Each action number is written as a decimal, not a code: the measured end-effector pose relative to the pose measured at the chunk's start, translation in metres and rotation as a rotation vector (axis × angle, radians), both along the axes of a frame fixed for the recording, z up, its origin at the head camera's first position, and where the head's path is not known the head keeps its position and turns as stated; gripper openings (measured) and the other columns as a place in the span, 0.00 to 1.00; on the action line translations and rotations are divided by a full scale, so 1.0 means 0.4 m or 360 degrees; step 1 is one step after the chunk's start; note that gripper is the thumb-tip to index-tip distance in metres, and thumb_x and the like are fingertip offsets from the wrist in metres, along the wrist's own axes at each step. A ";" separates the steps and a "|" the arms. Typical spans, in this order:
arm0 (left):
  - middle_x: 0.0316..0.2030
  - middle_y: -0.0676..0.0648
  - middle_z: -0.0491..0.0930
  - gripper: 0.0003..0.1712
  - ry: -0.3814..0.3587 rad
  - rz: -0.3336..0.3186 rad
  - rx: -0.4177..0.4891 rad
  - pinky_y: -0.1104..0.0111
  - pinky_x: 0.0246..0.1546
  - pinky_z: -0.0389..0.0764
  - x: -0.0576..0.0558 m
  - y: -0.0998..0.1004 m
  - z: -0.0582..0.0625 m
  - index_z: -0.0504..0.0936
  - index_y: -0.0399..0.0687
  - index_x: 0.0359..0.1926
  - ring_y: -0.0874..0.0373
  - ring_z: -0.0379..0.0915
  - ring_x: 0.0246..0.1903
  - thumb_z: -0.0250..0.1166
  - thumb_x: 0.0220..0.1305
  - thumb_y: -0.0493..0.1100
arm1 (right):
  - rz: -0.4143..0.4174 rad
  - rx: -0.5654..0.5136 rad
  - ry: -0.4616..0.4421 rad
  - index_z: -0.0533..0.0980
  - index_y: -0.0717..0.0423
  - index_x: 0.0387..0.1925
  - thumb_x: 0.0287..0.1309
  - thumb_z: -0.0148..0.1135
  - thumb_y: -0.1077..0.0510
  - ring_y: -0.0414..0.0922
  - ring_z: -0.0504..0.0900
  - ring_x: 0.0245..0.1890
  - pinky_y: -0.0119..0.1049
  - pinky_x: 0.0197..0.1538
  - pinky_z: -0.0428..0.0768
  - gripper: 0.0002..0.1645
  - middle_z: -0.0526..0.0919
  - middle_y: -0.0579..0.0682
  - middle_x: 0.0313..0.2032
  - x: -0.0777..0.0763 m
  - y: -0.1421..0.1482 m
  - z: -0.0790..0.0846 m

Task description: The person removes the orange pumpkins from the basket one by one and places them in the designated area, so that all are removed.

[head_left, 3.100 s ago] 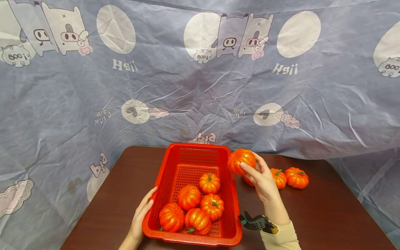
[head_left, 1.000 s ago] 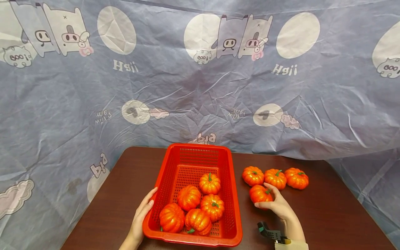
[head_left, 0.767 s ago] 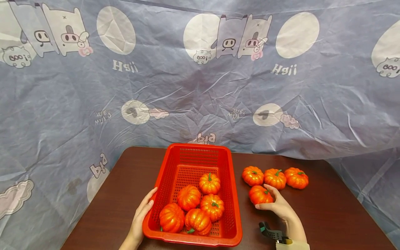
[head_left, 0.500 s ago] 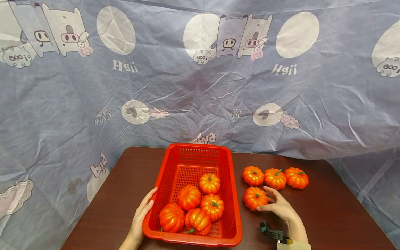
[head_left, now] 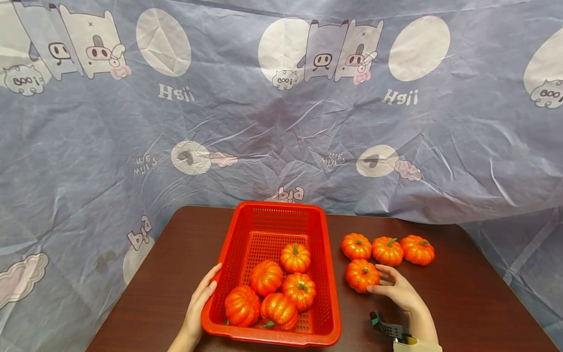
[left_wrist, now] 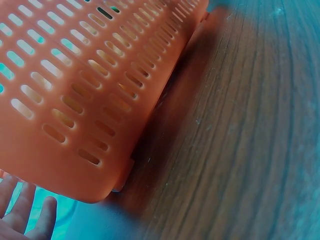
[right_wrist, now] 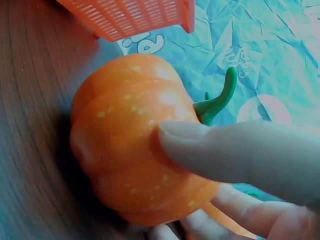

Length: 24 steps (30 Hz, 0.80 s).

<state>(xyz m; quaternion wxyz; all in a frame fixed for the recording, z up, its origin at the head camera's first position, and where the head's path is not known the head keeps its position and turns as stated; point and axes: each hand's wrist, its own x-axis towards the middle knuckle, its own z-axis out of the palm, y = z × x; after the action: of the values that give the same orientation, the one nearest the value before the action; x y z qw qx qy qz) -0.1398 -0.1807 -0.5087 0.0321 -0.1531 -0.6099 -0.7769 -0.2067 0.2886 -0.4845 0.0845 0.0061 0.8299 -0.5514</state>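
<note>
On the table's right side sits a small orange pumpkin (head_left: 362,275) with its stem upward. My right hand (head_left: 401,289) holds its right side by the fingertips. In the right wrist view the thumb lies on the pumpkin (right_wrist: 135,145) near the green stem, while the other fingers are on the opposite side, partly hidden. My left hand (head_left: 198,308) rests along the left wall of a red perforated basket (head_left: 226,336), with its fingers (left_wrist: 22,205) fairly straight in the left wrist view. Several orange pumpkins lie in the basket's near half, including one pumpkin (head_left: 266,278) near the middle.
Behind the held pumpkin, three more stand in a row: a left pumpkin (head_left: 356,246), a middle pumpkin (head_left: 387,251) and a right pumpkin (head_left: 417,250). All are on the dark brown table (head_left: 466,293). A printed grey cloth (head_left: 281,122) hangs behind it.
My right hand took a pumpkin from above the basket's right rim to the table, where it turned stem-up. Hand and pumpkin then shifted slightly right and back. The left hand stayed still.
</note>
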 end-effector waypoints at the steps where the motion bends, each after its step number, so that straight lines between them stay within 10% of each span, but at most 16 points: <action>1: 0.69 0.35 0.51 0.27 -0.0003 0.0008 -0.0003 0.72 0.59 0.64 0.000 0.000 0.001 0.51 0.40 0.71 0.56 0.57 0.64 0.37 0.75 0.41 | -0.0007 0.0012 0.0001 0.54 0.72 0.65 0.47 0.69 0.63 0.64 0.68 0.57 0.35 0.48 0.74 0.47 0.63 0.74 0.59 0.001 0.002 0.003; 8: 0.68 0.35 0.52 0.27 0.0031 0.0023 -0.0008 0.72 0.58 0.65 -0.002 0.000 -0.002 0.52 0.39 0.71 0.55 0.58 0.63 0.37 0.74 0.40 | -0.0107 0.0023 -0.0016 0.45 0.69 0.69 0.54 0.67 0.56 0.64 0.55 0.65 0.48 0.61 0.64 0.53 0.52 0.70 0.67 0.004 -0.004 0.066; 19: 0.68 0.37 0.54 0.26 0.0063 0.0021 0.0006 0.73 0.58 0.64 -0.001 0.004 0.000 0.52 0.37 0.70 0.58 0.59 0.63 0.37 0.74 0.38 | -0.0143 -0.0123 0.0289 0.52 0.61 0.69 0.57 0.65 0.54 0.57 0.60 0.65 0.21 0.47 0.69 0.46 0.58 0.61 0.66 -0.001 -0.079 0.168; 24: 0.68 0.36 0.54 0.26 0.0067 0.0030 -0.0005 0.73 0.57 0.64 -0.001 0.002 -0.001 0.52 0.37 0.70 0.58 0.59 0.63 0.36 0.74 0.38 | -0.0054 -0.0241 0.0477 0.60 0.61 0.64 0.57 0.64 0.58 0.39 0.71 0.56 0.23 0.46 0.74 0.36 0.70 0.47 0.57 -0.021 -0.133 0.204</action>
<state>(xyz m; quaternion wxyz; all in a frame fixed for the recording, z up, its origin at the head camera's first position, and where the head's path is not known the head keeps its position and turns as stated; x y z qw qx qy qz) -0.1401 -0.1799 -0.5089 0.0522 -0.1638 -0.6118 -0.7721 -0.2152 0.2355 -0.4030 -0.0491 -0.0685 0.7892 -0.6083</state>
